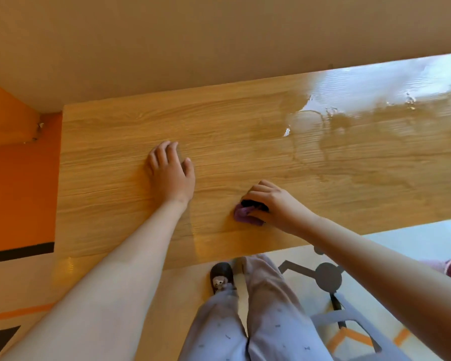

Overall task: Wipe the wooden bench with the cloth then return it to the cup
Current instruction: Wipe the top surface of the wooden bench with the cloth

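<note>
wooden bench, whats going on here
A person is wiping the wooden bench. Their right hand grips a bunched purple cloth against the surface near the front edge, while the left hand rests flat on the bench beside it. A wet patch shines towards the far right. No cup is in view.

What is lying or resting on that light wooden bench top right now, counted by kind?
Bare hands: 2 (left hand resting flat, right hand gripping the cloth)
Crumpled purple cloth: 1
Total: 3, all on the light wooden bench
</note>
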### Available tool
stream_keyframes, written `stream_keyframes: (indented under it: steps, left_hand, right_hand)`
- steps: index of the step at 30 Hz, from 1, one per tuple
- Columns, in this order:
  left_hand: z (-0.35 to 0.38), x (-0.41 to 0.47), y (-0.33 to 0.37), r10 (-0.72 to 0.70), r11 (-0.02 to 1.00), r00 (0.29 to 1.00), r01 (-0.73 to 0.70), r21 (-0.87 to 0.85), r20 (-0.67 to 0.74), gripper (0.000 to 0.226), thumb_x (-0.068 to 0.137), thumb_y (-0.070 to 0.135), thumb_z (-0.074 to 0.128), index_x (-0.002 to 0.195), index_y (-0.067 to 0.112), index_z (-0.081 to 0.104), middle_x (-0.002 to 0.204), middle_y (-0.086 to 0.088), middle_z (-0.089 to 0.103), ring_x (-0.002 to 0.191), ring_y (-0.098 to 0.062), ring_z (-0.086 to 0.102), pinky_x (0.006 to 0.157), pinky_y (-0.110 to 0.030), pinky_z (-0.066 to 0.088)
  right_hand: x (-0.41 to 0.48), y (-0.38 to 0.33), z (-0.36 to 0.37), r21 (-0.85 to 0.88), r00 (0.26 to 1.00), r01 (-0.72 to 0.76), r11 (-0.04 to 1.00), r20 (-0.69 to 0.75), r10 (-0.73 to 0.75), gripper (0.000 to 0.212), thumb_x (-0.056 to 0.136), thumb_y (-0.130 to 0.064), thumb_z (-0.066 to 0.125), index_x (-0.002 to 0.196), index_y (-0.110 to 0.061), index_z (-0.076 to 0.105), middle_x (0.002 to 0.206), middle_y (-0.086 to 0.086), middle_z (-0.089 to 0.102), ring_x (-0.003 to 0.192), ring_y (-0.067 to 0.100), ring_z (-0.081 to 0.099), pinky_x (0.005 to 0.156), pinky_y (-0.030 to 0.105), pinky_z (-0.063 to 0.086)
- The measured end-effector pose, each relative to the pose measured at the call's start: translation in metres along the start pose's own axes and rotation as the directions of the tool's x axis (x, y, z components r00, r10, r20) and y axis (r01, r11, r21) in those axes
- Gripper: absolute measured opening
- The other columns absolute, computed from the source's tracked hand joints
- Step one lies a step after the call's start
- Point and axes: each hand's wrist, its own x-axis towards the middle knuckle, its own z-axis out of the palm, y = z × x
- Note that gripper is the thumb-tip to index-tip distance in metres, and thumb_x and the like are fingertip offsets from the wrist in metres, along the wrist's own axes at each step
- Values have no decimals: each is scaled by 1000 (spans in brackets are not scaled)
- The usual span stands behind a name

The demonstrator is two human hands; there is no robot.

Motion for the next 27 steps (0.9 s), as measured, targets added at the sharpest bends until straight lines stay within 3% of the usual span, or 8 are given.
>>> stream_keyframes:
  steps: [5, 8, 10, 13, 15, 22, 24, 27]
  left_hand:
    - [0, 1, 0, 7, 1000, 1000, -7, 10, 4, 45, 92, 33, 46, 132, 13, 50, 141, -6, 44, 129, -31, 35, 108, -45, 24]
    - [0, 1, -1, 14, 1000, 1000, -14, 4, 4, 45, 92, 32, 45, 132, 13, 49, 140, -7, 44, 128, -32, 36, 108, -46, 26]
    - [-1, 1, 0, 18, 1000, 1000, -18, -1, 5, 45, 92, 31, 45, 132, 12, 49, 140, -7, 44, 128, -32, 36, 108, -46, 26]
    - [-1, 1, 1, 20, 1000, 1000, -20, 1, 5, 45, 93, 31, 44, 133, 12, 48, 140, -8, 43, 128, -33, 35, 109, -47, 25]
    - [-2, 1, 0, 18, 1000, 1000, -18, -2, 7, 45, 92, 31, 45, 133, 11, 49, 141, -8, 43, 128, -33, 36, 108, -47, 26]
    - [-4, 1, 0, 21, 1000, 1000, -21, -6, 17, 45, 92, 31, 46, 133, 12, 49, 141, -8, 43, 128, -33, 35, 109, -47, 24]
    - [-4, 1, 1, 23, 1000, 1000, -23, -7, 18, 45, 92, 31, 46, 132, 11, 49, 141, -8, 43, 128, -33, 35, 109, -47, 24]
    - [-4, 1, 1, 15, 1000, 1000, -15, -7, 15, 45, 92, 30, 47, 132, 11, 49, 140, -9, 43, 127, -33, 36, 108, -47, 25]
  right_hand:
    - [-43, -17, 16, 22, 996, -80, 997, -35, 81, 29, 81, -21, 70, 107, -10, 66, 96, 2, 64, 92, 17, 50, 79, 21, 41]
    - [-77, -16, 23, 72, 952, -249, 966, -166, 257, 26, 85, -29, 62, 101, -11, 67, 92, -2, 63, 90, 12, 49, 78, 20, 41]
    - [-102, -7, 19, 148, 818, -436, 888, -346, 459, 20, 85, -24, 65, 98, -9, 68, 89, -5, 58, 89, 14, 51, 76, 25, 42]
    - [-126, -3, 15, 318, 501, -638, 702, -520, 691, 12, 86, -12, 66, 98, -9, 66, 92, 1, 58, 90, 24, 57, 78, 26, 40]
    - [-118, -16, 24, 360, 403, -670, 649, -558, 725, 13, 87, -16, 64, 99, -9, 65, 94, 5, 60, 90, 24, 57, 78, 23, 39]
    - [-34, -95, 82, 310, 694, -479, 822, -439, 570, 12, 85, -15, 66, 95, -8, 64, 88, -2, 53, 88, 15, 49, 76, 18, 37]
    - [-39, -83, 73, 323, 689, -483, 814, -433, 581, 12, 86, -16, 66, 94, -8, 64, 88, 2, 54, 87, 18, 50, 76, 22, 40]
    - [-75, -38, 39, 364, 519, -588, 722, -515, 682, 10, 85, -13, 67, 94, -7, 66, 90, 2, 52, 88, 21, 53, 75, 22, 38]
